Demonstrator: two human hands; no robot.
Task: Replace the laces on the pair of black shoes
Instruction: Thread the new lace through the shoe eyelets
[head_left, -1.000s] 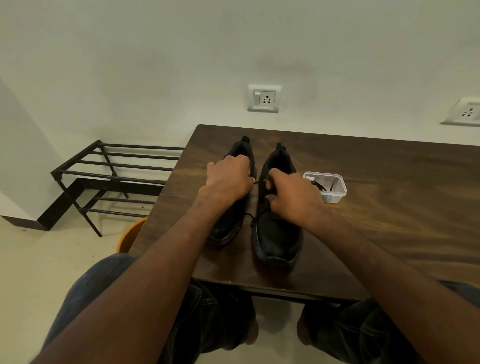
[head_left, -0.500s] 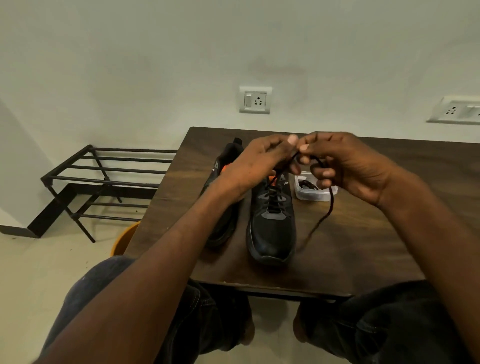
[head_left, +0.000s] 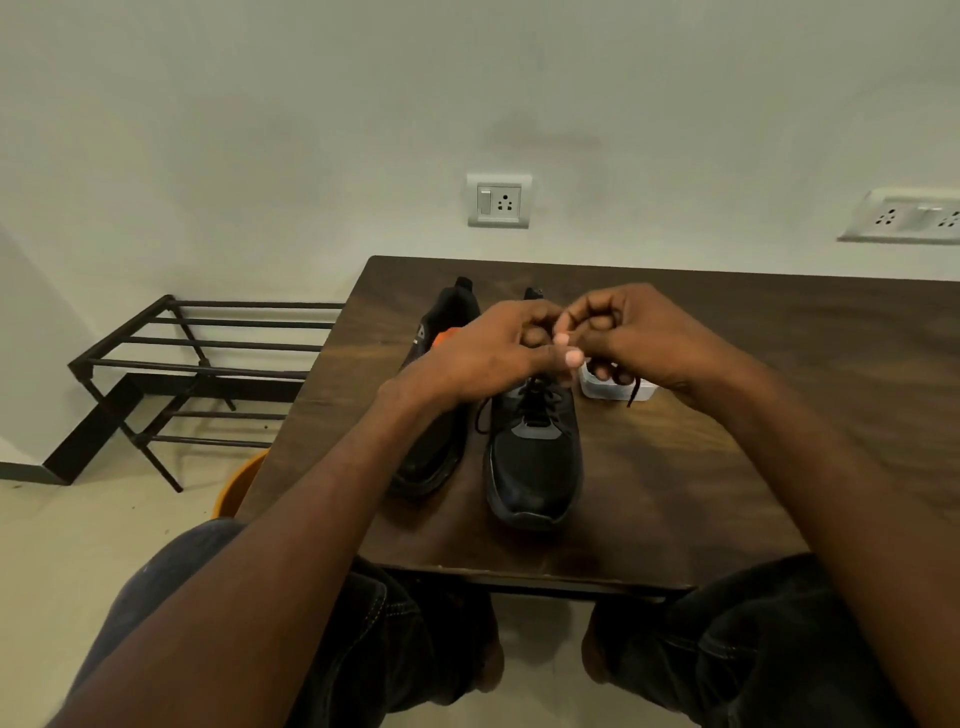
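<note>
**Lacing under way on the right-hand shoe**

The left shoe (head_left: 441, 395) stands near the table's (head_left: 779, 467) left edge, its lacing hidden by the forearm, so I cannot tell its state. The left hand (head_left: 488, 358) and right hand (head_left: 639, 338) meet above the right shoe (head_left: 535, 457), both pinching a black lace (head_left: 631, 396) whose ends dangle. That shoe's lower eyelets look threaded; finishing appears left. A small clear box (head_left: 613, 391) sits just beyond.
</note>
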